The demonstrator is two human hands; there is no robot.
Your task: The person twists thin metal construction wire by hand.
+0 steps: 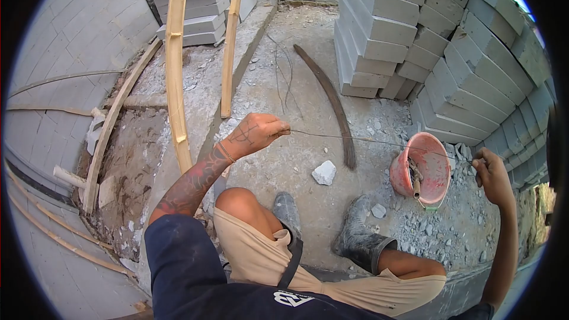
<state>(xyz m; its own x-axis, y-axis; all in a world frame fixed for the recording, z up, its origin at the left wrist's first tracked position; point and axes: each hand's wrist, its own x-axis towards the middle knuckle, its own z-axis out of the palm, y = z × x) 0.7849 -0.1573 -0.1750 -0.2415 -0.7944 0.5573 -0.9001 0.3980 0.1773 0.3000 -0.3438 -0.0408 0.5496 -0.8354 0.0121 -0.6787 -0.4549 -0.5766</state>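
Observation:
A thin wire (367, 140) is stretched between my two hands, roughly level above the floor. My left hand (256, 133) pinches one end, its fingers pressed together. Off to the right, my right hand (491, 173) is closed on the other end, raised beside the bucket. Beneath the wire's right half stands a red bucket (435, 163), smeared with grey, with a handled tool (416, 188) inside; the tool's kind I cannot make out. More loose wire (278, 71) lies on the floor ahead, beside a dark curved bundle of rods or wires (329, 92).
Tall stacks of grey blocks (385, 18) rise at the right, with another stack (201, 6) at the back left. Bamboo poles (176, 71) stand upright at left. A white lump (323, 173) and rubble (450, 231) lie on the concrete floor near my boots (361, 237).

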